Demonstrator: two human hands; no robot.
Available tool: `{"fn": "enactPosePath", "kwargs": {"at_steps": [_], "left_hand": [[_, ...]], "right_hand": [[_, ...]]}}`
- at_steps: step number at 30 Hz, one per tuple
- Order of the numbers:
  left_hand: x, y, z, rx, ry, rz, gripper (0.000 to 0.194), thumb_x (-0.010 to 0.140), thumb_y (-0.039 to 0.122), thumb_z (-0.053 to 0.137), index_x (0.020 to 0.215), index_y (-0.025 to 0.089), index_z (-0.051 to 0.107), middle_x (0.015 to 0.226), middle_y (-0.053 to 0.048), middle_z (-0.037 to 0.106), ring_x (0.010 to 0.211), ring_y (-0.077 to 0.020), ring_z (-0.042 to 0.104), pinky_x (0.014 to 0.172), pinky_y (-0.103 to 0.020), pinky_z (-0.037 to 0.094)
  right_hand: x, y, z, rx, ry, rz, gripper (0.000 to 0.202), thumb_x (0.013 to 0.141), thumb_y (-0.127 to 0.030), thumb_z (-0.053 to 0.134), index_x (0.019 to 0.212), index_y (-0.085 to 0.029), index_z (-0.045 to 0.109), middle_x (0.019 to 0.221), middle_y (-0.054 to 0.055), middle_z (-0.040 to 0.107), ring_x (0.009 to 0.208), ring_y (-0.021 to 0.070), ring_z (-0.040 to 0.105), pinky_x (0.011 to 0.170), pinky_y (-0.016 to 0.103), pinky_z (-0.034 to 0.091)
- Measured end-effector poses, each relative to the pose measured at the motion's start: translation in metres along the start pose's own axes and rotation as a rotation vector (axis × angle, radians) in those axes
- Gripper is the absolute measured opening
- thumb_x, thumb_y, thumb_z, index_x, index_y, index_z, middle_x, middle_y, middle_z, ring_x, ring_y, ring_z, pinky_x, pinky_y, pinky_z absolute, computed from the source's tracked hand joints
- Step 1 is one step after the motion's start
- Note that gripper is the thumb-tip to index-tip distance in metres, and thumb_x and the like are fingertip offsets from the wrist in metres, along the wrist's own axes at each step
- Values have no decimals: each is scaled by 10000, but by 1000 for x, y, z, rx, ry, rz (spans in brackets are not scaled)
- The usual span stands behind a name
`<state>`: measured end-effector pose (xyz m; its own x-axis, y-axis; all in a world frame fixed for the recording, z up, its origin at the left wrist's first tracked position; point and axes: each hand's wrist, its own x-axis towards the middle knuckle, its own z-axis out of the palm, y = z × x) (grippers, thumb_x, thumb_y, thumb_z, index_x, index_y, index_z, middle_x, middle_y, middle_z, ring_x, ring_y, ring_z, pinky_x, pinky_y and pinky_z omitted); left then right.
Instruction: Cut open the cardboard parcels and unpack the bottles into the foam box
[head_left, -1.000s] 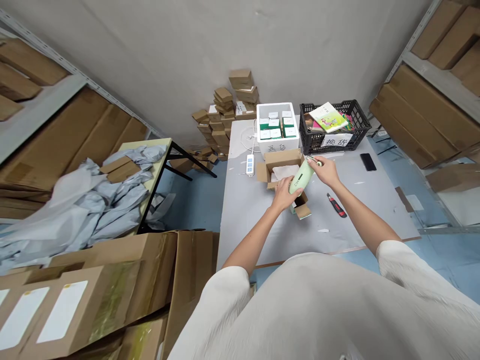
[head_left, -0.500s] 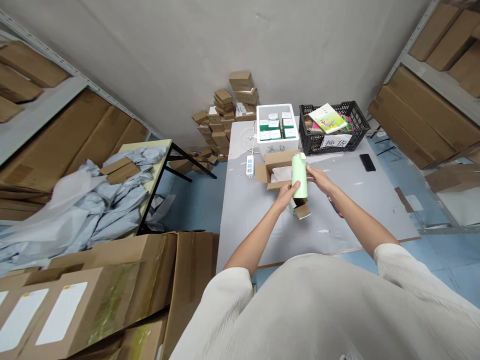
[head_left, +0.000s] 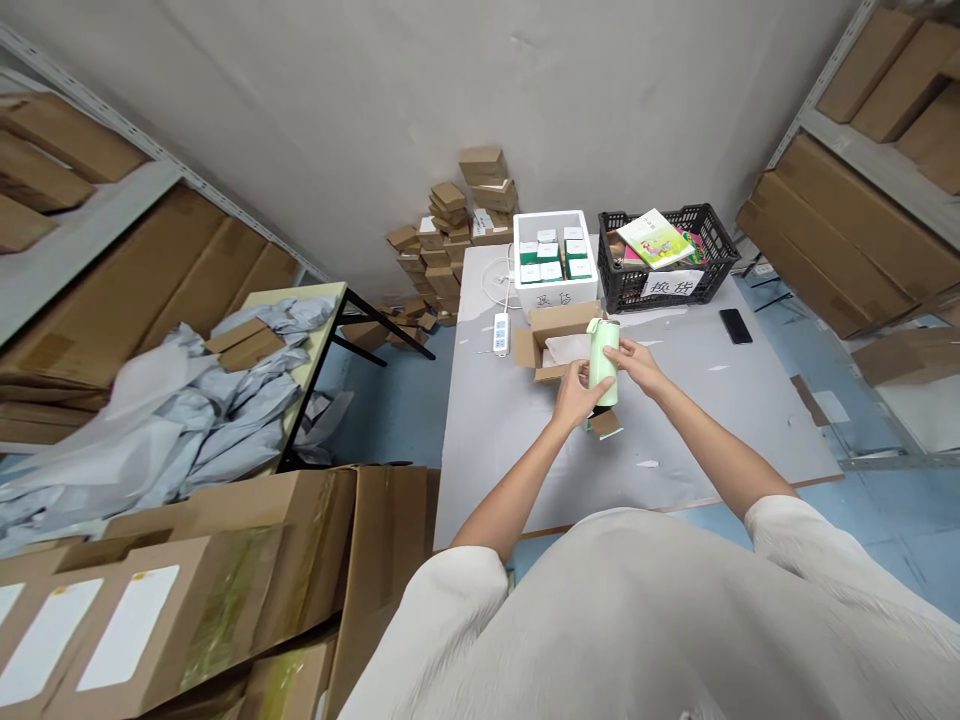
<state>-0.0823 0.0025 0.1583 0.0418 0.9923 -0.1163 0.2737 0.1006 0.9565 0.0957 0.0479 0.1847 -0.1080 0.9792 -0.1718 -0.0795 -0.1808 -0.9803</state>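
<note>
A light green bottle (head_left: 603,365) with a lid and a small tab at its top is held up over the grey table. My left hand (head_left: 578,394) is closed around its lower left side. My right hand (head_left: 634,364) grips it from the right, higher up. Beneath the bottle shows a small open box (head_left: 604,424) with its flap out, mostly hidden by the bottle and my left hand. Just behind on the left stands an open cardboard box (head_left: 561,322), with white wrapping (head_left: 566,349) inside.
Behind are a white foam box (head_left: 555,293) of small cartons and a black crate (head_left: 626,290) holding books. A power strip (head_left: 501,334) lies left, a phone (head_left: 735,326) right. Large cartons (head_left: 300,520) and a side table with grey bags (head_left: 247,400) flank the left.
The bottle has turned in my hands, its tab now at the upper left, and sits slightly lower and to the right. My right hand has moved inward onto it. The red-and-black tool is now hidden.
</note>
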Motion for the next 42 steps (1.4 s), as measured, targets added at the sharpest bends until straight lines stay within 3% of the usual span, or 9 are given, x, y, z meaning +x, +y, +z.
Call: {"fn": "enactPosePath", "kwargs": {"at_steps": [4,8,12,17,22,26,31,37,42], "left_hand": [[-1,3,4,93,22,3,770,717,539,940,1334,205,624,1291,-139,695,1097,-296,669,954,-427,532],[2,2,0,-39,1,37,726,753,573,902,1336,215,657,1336,-134,710,1170,-312,669,1007,-429,529],[5,5,-10,-317,-189,55,758,809,660,821,1408,221,669,1441,-119,695,1292,-334,646,1085,-435,507],[6,7,-15,-540,-400,-35,732,836,710,780,1388,231,731,1385,-100,740,1341,-356,639,1099,-451,510],[9,0,-10,-494,-261,-72,644,866,693,750,1290,209,770,1359,-123,747,1311,-349,656,1081,-477,530],[10,0,-6,-204,-70,17,590,865,640,774,1252,195,754,1366,-145,719,1238,-332,669,1083,-469,519],[9,4,0,67,7,43,691,753,570,907,1304,206,706,1351,-157,690,1194,-348,669,1052,-474,519],[11,-2,-1,-317,-94,48,808,799,684,831,1417,230,577,1274,-129,749,1214,-307,697,1026,-435,542],[9,-3,-7,-529,-204,-36,771,810,783,745,1344,235,646,1264,-105,761,1238,-318,695,990,-425,555]], "right_hand": [[-1,2,5,31,34,-10,685,599,-619,977,1097,-216,732,1088,95,816,1063,302,730,945,434,580],[2,1,2,61,32,9,665,616,-636,962,1095,-239,729,1056,71,808,1049,282,728,918,412,584],[2,-3,-5,124,-68,42,593,703,-740,857,1031,-262,737,1048,39,795,1055,263,721,938,391,567],[1,-9,-5,161,-230,89,610,731,-812,755,954,-244,749,1001,72,795,1070,314,710,954,439,554],[5,-9,-6,96,-86,29,588,669,-746,857,938,-235,745,975,52,789,1021,283,714,891,390,550],[7,-9,-3,3,59,1,622,625,-678,927,1007,-231,724,1040,75,790,1027,272,711,867,380,562],[7,-6,8,-33,188,-21,660,554,-594,995,998,-235,665,1018,74,773,969,255,711,850,386,589],[11,-7,-5,15,74,-27,606,696,-740,851,1040,-263,703,1053,41,767,979,219,700,843,340,560],[10,-12,-14,111,-91,33,595,707,-764,846,1038,-278,755,1095,45,796,1065,237,709,889,338,541]]}}
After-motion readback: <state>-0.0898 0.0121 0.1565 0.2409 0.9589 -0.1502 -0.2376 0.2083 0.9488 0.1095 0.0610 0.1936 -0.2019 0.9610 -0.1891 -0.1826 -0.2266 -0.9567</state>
